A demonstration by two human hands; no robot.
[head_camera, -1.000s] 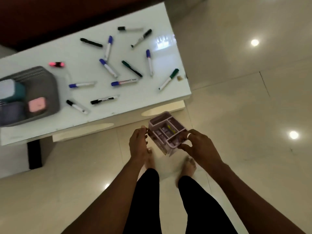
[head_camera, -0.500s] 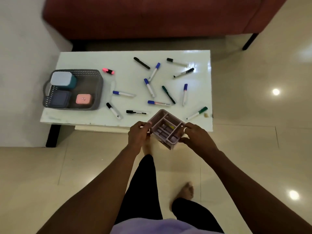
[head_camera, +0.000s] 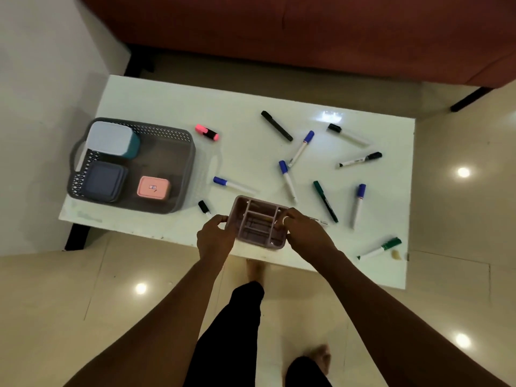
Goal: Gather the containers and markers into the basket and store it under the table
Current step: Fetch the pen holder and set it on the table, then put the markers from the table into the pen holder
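Note:
I hold a mauve divided organiser (head_camera: 258,223) over the near edge of the white table (head_camera: 173,107), my left hand (head_camera: 215,237) on its left side and my right hand (head_camera: 305,233) on its right. At the table's left end stands the grey basket (head_camera: 184,174). It holds a white-lidded teal container (head_camera: 113,139), a dark blue container (head_camera: 103,181) and a small pink container (head_camera: 153,187). Several markers lie scattered across the table, among them a pink highlighter (head_camera: 207,132), a black marker (head_camera: 277,126) and a green marker (head_camera: 325,201).
A red sofa (head_camera: 307,32) runs behind the table. A white wall (head_camera: 42,79) stands close to the table's left end. My legs and bare feet are on the glossy tiled floor (head_camera: 69,303) just in front of the table.
I have stepped up to the table and carried the organiser forward, from above the floor to above the table's near edge. Both hands have kept hold of it.

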